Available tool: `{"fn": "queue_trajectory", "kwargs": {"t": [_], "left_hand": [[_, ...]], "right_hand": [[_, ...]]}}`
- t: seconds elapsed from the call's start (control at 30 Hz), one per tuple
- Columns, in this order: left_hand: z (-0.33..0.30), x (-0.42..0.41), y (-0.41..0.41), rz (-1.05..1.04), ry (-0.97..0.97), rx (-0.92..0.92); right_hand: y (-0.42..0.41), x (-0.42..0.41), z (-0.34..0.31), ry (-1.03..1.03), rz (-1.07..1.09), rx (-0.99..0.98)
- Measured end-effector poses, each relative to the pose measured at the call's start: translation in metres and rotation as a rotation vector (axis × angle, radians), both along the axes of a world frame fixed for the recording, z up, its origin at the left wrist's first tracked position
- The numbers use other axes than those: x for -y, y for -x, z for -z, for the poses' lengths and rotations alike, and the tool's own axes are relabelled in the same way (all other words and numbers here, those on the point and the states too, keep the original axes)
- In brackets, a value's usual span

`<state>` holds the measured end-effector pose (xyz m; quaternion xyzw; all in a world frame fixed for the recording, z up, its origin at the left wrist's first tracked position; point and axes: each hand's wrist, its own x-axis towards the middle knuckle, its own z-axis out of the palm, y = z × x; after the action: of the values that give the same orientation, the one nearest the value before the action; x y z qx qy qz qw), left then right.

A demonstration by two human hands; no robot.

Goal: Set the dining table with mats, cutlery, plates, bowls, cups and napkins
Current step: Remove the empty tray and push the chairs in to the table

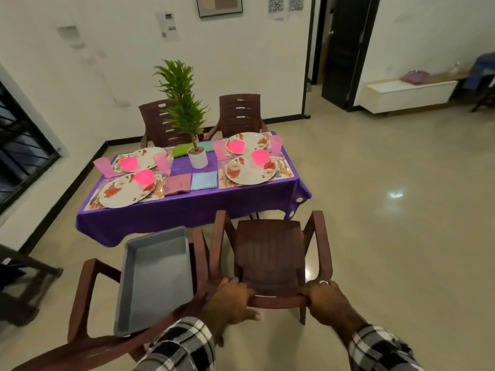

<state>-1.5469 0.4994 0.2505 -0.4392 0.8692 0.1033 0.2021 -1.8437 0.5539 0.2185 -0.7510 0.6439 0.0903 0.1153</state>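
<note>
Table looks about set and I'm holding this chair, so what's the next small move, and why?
Probably push the chair forward toward the table. Your left hand and right hand grip its backrest, it stands back from the purple cloth, and four places already show plates and cups.

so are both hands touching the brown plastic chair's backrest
Touching. The head view shows the left hand and the right hand both gripping the top rail of the brown plastic chair, fingers curled over its edge.

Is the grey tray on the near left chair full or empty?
Empty. The grey tray shows only its bare floor and walls, lying across the left chair.
</note>
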Motion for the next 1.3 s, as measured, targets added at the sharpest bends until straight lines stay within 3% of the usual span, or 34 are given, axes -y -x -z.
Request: {"fn": "queue_trajectory", "kwargs": {"t": [0.4,0.7,1.3], "left_hand": [[0.016,-0.020,0.031,-0.230,0.034,-0.155],[0.015,0.011,0.040,-0.285,-0.044,-0.033],[0.020,0.069,0.058,-0.366,-0.003,-0.075]], "right_hand": [[0.032,0.021,-0.007,0.040,-0.109,0.014],[0.043,0.070,0.003,-0.172,-0.149,0.023],[0.063,0.135,0.001,-0.119,-0.210,0.042]]}}
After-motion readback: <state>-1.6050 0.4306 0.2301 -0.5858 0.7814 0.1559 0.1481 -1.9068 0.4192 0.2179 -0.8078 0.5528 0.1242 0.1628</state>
